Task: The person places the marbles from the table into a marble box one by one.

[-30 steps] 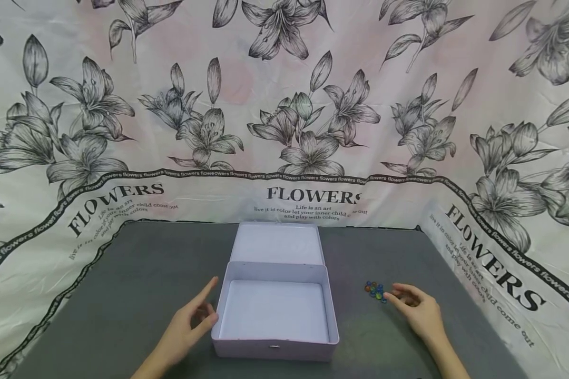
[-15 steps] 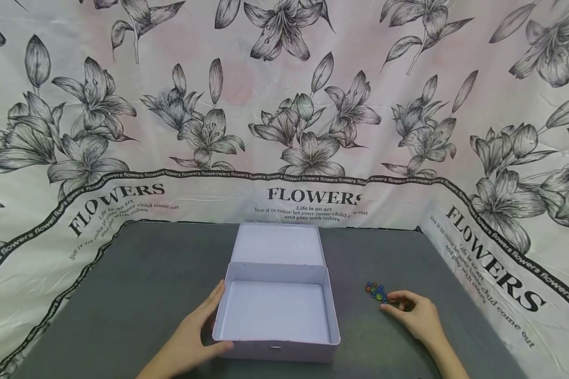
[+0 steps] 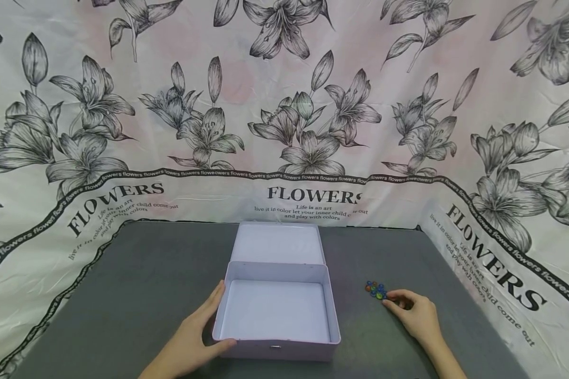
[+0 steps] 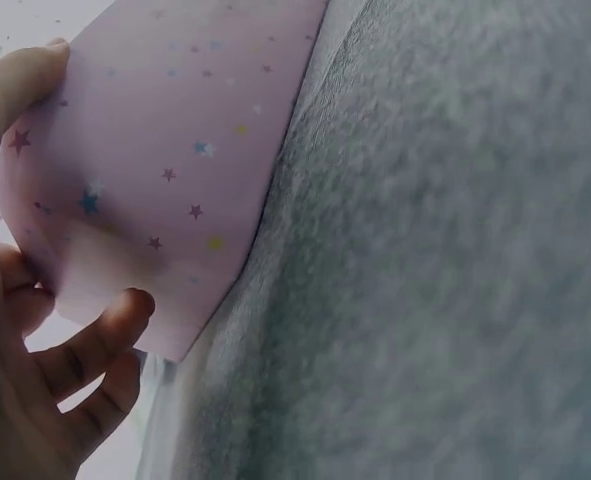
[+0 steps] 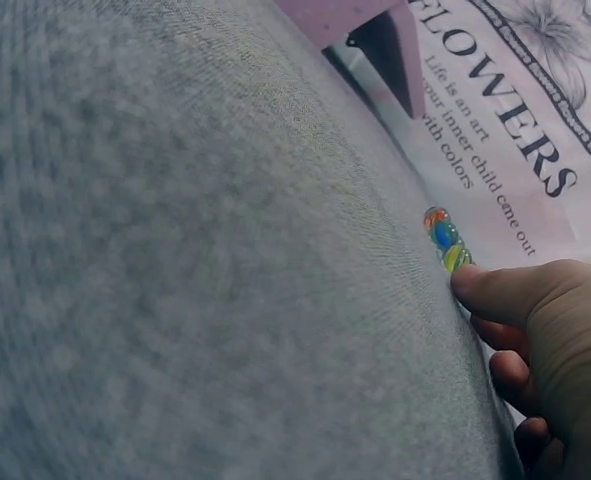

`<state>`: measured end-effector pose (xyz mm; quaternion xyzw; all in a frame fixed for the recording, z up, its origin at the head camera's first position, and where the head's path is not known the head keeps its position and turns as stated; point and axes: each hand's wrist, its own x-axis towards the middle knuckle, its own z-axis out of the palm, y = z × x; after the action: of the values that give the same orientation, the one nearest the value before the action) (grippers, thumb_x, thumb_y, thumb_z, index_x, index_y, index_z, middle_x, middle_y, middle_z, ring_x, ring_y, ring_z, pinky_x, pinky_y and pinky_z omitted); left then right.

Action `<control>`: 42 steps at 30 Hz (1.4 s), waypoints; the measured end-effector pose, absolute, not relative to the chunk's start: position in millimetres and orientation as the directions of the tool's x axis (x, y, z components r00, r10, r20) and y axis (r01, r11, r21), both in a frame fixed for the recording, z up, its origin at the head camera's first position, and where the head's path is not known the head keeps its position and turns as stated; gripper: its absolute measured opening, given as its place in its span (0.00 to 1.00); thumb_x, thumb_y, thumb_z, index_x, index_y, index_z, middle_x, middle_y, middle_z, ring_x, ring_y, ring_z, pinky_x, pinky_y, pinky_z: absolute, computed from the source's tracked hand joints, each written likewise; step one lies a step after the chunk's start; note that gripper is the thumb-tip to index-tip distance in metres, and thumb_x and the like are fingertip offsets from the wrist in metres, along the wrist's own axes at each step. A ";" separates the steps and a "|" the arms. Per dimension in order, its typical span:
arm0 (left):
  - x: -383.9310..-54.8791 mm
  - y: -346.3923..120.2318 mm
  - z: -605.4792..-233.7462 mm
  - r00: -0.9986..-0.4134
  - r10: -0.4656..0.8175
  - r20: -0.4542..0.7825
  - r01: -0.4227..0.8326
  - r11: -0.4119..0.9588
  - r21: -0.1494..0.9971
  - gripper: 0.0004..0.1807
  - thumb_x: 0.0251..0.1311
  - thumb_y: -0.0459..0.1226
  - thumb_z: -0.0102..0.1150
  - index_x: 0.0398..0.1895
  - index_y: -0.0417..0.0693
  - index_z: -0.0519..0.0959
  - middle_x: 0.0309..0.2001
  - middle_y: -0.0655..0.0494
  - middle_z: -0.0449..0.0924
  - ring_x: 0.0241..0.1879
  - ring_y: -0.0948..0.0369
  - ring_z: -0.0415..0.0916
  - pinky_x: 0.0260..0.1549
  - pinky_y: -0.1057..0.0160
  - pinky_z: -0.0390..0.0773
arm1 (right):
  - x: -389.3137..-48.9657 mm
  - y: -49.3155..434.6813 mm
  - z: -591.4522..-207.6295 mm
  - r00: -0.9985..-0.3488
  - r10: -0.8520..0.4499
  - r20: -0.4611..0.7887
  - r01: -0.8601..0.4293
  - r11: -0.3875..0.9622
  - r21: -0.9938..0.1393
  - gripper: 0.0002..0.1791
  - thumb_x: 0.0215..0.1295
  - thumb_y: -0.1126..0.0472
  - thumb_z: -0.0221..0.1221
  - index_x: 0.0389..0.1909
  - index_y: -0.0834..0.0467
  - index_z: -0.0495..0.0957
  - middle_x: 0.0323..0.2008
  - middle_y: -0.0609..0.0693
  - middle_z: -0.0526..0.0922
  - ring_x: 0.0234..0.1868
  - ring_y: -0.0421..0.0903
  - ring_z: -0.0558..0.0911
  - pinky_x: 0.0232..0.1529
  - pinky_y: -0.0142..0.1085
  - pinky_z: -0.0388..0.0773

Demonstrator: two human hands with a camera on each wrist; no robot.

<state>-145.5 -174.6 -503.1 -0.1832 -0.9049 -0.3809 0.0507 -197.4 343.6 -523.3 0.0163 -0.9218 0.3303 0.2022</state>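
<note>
While the left hand (image 3: pixel 189 332) grips the box (image 3: pixel 308 350), the right hand (image 3: pixel 415 311), narrowed on I cannot tell what, might bump the marbles (image 3: pixel 374 289) right of the box and send them rolling across the table (image 3: pixel 370 252).

Head view: soft, even, moderate light, direction hard to tell; curtain (image 3: pixel 208 202) pale, tabletop (image 3: pixel 170 263) dull grey, wide-angle stretch in side lettering, marbles (image 3: pixel 375 289) slightly smeared

Left wrist: white glare upper left, left hand (image 4: pixel 25 415) shadowed, box (image 4: pixel 175 120) shaded, tabletop blurred

Right wrist: dim, grainy, near tabletop soft, right hand (image 5: pixel 570 345) darker toward lower fingers
</note>
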 end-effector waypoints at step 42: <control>-142.8 -175.3 -502.0 -0.902 0.322 0.288 0.432 0.655 0.619 0.59 0.60 0.58 0.75 0.88 0.60 0.50 0.85 0.59 0.50 0.79 0.50 0.59 0.66 0.38 0.74 | -199.8 331.1 -499.6 -0.930 0.176 0.322 -0.142 0.636 -0.758 0.11 0.68 0.58 0.72 0.48 0.59 0.91 0.33 0.50 0.91 0.29 0.34 0.82 0.26 0.31 0.77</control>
<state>-142.8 -175.3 -502.0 -0.2080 -0.9066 -0.3592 0.0767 -199.8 331.1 -499.6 -0.0098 -0.8851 0.4263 0.1866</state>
